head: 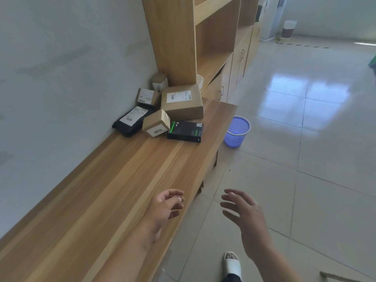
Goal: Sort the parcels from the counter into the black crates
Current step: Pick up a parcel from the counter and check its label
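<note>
Both the left hand [166, 206] and right hand [244, 212] are hovering released, grasping nothing, while parcels [162, 110] are lying clustered on the wooden surface [122, 180].

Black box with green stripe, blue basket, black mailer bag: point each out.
black box with green stripe [184, 131]: head view, top face.
blue basket [236, 137]: head view, outer mesh wall.
black mailer bag [127, 128]: head view, bare black plastic below label.

Single head view, angled forward-down along counter [122, 190]; parcels far, hands near.
</note>
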